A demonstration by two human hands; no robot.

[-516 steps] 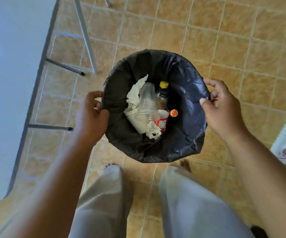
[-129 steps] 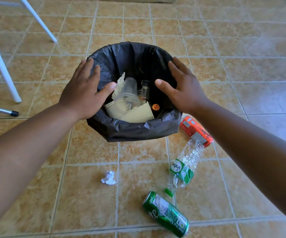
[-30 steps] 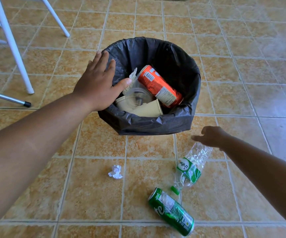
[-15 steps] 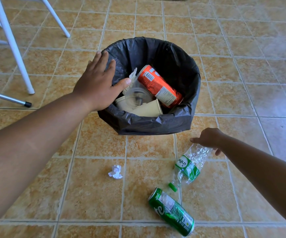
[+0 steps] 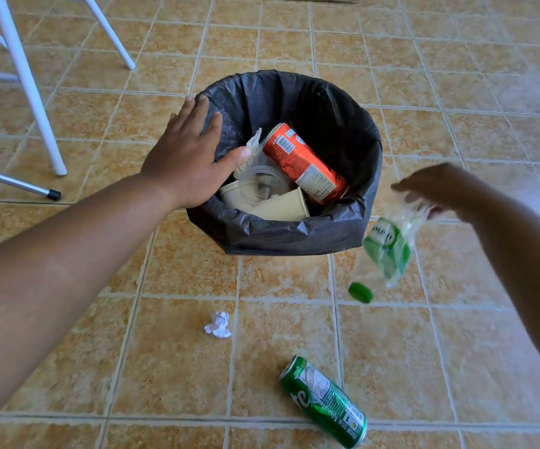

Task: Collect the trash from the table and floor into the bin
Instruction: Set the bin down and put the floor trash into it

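A bin lined with a black bag point(image 5: 294, 234) stands on the tiled floor, holding an orange can point(image 5: 307, 163), paper cups and tissue. My left hand point(image 5: 187, 157) rests flat on the bin's left rim, fingers straight. My right hand point(image 5: 430, 186), blurred, pinches the base of a crumpled clear plastic bottle point(image 5: 388, 247) with a green label. The bottle hangs cap down just right of the bin, off the floor. A green can point(image 5: 323, 401) lies on the floor in front. A crumpled white paper ball point(image 5: 218, 325) lies left of it.
White metal table legs point(image 5: 25, 79) stand at the upper left, with a grey leg tipped in black point(image 5: 12, 183) near the floor. Tan floor tiles stretch around the bin on all sides.
My right hand has taken hold of the plastic bottle and lifted it off the floor toward the bin. My left hand has stayed on the rim.
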